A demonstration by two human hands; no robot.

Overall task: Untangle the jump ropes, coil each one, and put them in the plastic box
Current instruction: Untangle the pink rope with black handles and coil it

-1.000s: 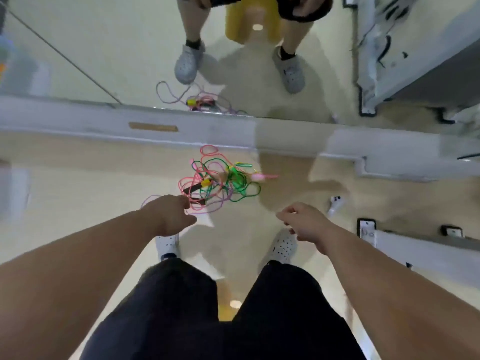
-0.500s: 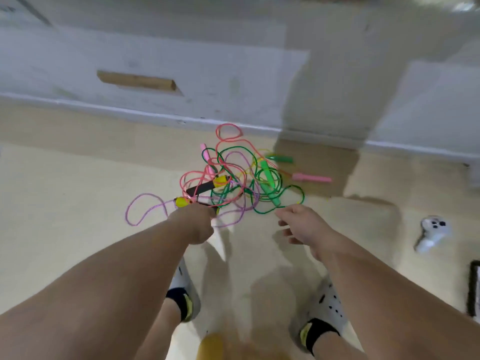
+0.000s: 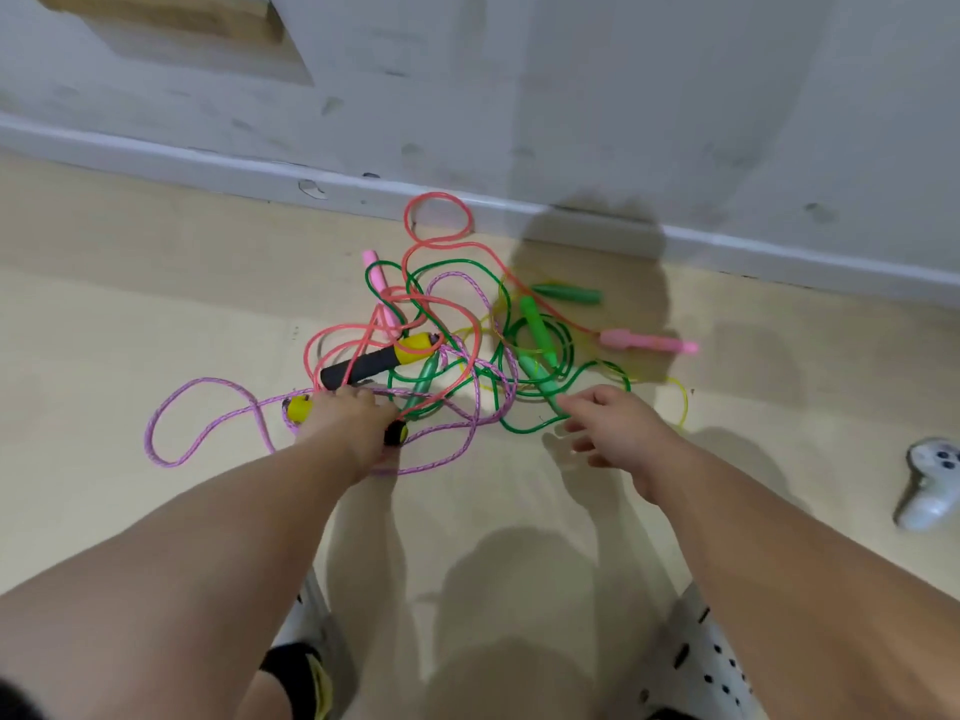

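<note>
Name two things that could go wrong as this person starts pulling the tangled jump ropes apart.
1. The left hand grips a yellow-capped handle whose purple rope weaves through the pink rope and green rope; pulling hard may tighten the tangle.
2. The open right hand reaches for the green loops; tugging there could drag the whole pile instead of freeing one rope.

We count cords in four colours, a coral cord (image 3: 440, 195), green cord (image 3: 519, 430), purple cord (image 3: 213, 380) and yellow cord (image 3: 684, 402), two pink handles (image 3: 378, 283) (image 3: 649, 344), four green handles (image 3: 569, 294) (image 3: 537, 327) (image 3: 540, 381) (image 3: 427, 376), two black-and-yellow handles (image 3: 363, 363) (image 3: 298, 409) and one white controller (image 3: 930, 485).
</note>
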